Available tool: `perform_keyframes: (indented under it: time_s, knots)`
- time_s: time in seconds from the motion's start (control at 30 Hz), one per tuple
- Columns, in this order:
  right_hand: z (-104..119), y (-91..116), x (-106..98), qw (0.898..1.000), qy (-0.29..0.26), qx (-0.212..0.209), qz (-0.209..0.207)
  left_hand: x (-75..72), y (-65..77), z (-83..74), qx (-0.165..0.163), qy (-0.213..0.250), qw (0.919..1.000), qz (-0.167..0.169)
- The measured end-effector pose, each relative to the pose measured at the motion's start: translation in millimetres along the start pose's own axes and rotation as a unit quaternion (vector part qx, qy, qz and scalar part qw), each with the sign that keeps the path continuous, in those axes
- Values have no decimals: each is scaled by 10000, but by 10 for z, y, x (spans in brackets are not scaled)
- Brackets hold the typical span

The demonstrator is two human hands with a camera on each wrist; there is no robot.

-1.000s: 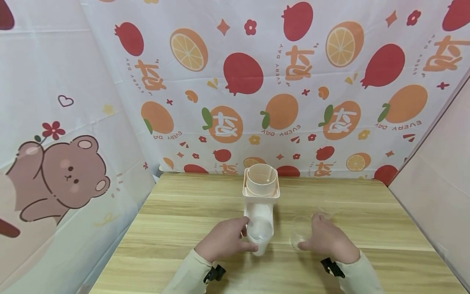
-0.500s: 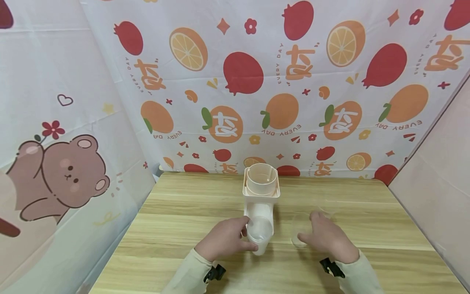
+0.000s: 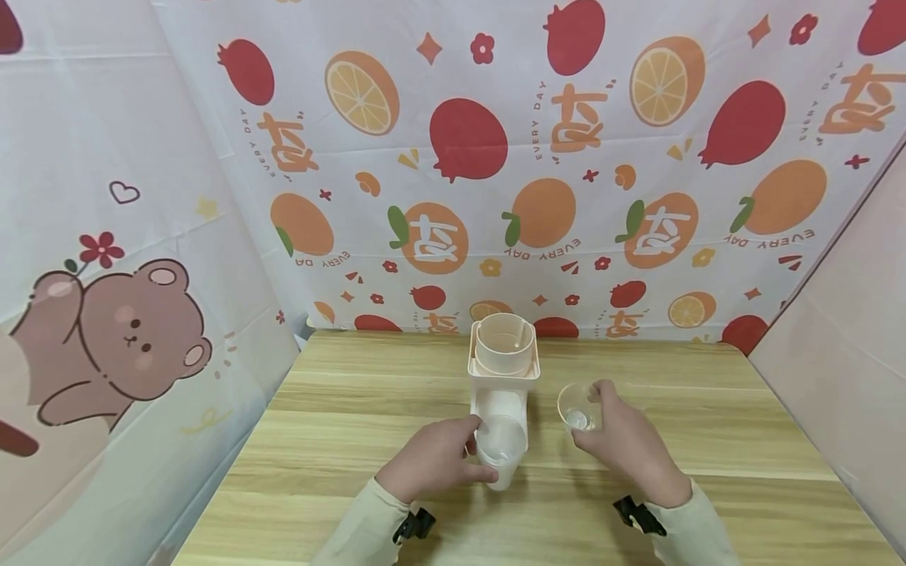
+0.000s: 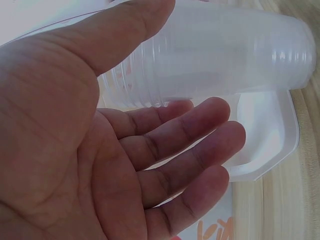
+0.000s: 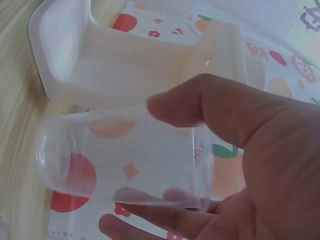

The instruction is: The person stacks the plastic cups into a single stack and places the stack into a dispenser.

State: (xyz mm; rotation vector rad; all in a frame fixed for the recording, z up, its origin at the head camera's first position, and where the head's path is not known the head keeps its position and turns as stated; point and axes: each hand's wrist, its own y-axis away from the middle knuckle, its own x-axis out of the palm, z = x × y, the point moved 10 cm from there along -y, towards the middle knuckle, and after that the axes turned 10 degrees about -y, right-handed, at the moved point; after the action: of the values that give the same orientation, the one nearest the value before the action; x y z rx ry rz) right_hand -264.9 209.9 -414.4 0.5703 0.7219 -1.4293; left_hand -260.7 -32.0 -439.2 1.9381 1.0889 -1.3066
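Where the left grip rests: pinching a stack of clear cups at the near end of the white stand.
Right grip: holding one clear cup between thumb and fingers, beside the stand.
Desk: pale wood, I see, carrying the stand.

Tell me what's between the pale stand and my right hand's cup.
Only bare wooden tabletop shows between the pale stand and the cup, in the head view.

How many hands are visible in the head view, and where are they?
2. The left hand holds the nested cups near the middle; the right hand holds a single clear cup farther right.
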Motion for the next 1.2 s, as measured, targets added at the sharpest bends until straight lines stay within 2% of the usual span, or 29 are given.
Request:
perform_keyframes:
  time_s: [0.37, 0.5, 0.63, 0.8, 1.2]
  knots:
    - [113, 6, -26, 9989, -136, -411, -179, -21, 10, 0, 9, 48, 10000, -18]
    - [184, -1, -53, 9948, -460, -785, -453, -23, 18, 4, -34, 183, 9998, 15]
    - [240, -1, -53, 9877, -1063, -1013, -534, -9, 11, 24, -82, 194, 9998, 29]
    - [286, 7, -23, 9811, -1555, -1074, -424, -2, 2, 38, -60, 166, 9998, 13]
    - [320, 41, -10, 9813, -1560, -1043, -438, -8, 28, 26, 56, 141, 9999, 3]
